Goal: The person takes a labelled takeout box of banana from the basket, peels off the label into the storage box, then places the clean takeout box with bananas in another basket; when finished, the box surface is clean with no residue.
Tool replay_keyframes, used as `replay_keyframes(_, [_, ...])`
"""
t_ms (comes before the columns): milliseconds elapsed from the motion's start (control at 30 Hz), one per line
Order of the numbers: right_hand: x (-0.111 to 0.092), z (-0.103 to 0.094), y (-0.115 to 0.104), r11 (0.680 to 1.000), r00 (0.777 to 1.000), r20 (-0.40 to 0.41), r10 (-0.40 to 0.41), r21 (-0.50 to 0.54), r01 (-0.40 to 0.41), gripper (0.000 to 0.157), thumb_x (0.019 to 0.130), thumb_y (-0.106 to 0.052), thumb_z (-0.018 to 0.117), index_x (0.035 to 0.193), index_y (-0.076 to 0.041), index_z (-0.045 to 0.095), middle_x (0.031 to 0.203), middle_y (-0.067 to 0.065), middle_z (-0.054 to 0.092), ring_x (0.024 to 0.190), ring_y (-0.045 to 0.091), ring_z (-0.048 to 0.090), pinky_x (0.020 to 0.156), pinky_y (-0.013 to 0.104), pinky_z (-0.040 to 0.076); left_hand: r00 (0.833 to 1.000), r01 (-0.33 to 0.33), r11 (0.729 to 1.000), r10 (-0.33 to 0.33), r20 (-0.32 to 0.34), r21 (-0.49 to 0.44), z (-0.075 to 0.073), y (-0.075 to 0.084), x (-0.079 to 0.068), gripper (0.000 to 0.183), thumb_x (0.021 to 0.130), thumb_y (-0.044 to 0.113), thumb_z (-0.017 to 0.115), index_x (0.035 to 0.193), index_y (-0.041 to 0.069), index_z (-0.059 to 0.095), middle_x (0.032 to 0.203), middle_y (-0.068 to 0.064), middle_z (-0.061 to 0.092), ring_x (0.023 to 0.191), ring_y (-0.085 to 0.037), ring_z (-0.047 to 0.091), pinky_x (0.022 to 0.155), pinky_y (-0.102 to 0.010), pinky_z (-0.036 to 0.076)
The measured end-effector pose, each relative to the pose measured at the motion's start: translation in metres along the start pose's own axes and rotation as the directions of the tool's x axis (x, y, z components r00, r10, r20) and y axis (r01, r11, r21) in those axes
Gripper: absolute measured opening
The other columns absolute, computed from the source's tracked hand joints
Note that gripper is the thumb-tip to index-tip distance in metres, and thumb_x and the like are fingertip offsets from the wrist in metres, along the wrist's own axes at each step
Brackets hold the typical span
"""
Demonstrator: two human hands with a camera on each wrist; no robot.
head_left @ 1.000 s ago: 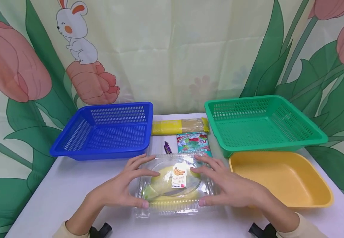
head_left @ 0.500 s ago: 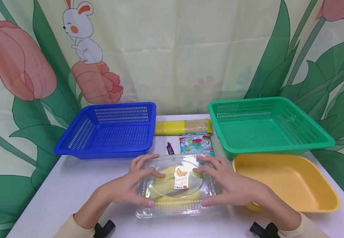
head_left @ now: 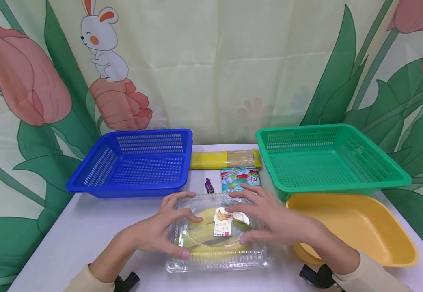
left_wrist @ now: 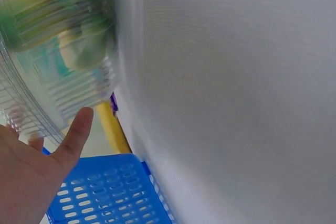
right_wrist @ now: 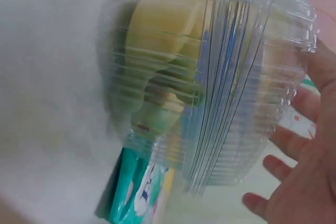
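Clear box [head_left: 229, 256]: I see it flat on the worktop [head_left: 87, 243], between both grips, with bananas [head_left: 205, 222] inside.
Left grip [head_left: 154, 231]: fingers relaxed and spread over the box's left side, thumb by its front edge.
Right grip [head_left: 270, 221]: loose, fingers fanned above the box's right half; I cannot tell whether they touch.
Label [head_left: 222, 227]: just at the right fingertips.
Purple sweet [head_left: 209, 185]: ahead, between the grips.
Blue basket [head_left: 131, 194]: ahead and left of the left grip.
Yellow tub [head_left: 361, 227]: just right of the right grip.
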State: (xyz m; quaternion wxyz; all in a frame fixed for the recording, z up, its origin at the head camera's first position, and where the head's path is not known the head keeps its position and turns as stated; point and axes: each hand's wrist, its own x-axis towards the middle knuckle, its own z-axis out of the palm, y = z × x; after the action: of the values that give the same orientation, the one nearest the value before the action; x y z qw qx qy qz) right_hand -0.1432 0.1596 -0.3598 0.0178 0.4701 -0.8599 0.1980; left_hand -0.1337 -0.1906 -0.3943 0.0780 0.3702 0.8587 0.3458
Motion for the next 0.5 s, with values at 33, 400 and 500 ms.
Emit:
replay_keyframes(33, [0.003, 0.001, 0.0, 1.0, 1.0, -0.016, -0.018, -0.008, 0.018, 0.058, 0.09, -0.054, 0.072, 0.142, -0.03, 0.06, 0.157, 0.002, 0.047, 0.149, 0.039, 0.028, 0.112, 0.07, 0.029, 1.0, 0.007, 1.0, -0.007, 0.001, -0.004, 0.0, 0.0, 0.0, 0.061, 0.072, 0.056, 0.088, 0.127, 0.038, 0.067, 0.167, 0.009, 0.014, 0.152, -0.039, 0.0, 0.106, -0.082, 0.02])
replay_keyframes(400, [0.022, 0.011, 0.0, 0.983, 0.979, -0.111, -0.168, 0.048, 0.175, 0.036, 0.084, -0.04, 0.083, 0.118, -0.033, 0.072, 0.144, -0.006, 0.058, 0.146, 0.034, 0.036, 0.11, 0.064, 0.038, 1.0, -0.001, 1.0, 0.001, -0.011, -0.011, 0.003, -0.002, 0.0, 0.061, 0.072, 0.054, 0.089, 0.127, 0.04, 0.066, 0.167, 0.009, 0.013, 0.152, -0.033, 0.003, 0.104, -0.083, 0.024])
replay_keyframes(500, [0.024, 0.014, 0.0, 0.98, 0.976, -0.111, -0.185, 0.055, 0.192, 0.027, 0.085, -0.04, 0.082, 0.111, -0.034, 0.074, 0.141, -0.007, 0.059, 0.144, 0.033, 0.037, 0.109, 0.064, 0.039, 1.0, -0.012, 1.0, 0.012, -0.015, -0.01, 0.003, -0.004, 0.0, 0.061, 0.072, 0.053, 0.089, 0.127, 0.039, 0.065, 0.167, 0.008, 0.013, 0.151, -0.036, 0.004, 0.102, -0.084, 0.025])
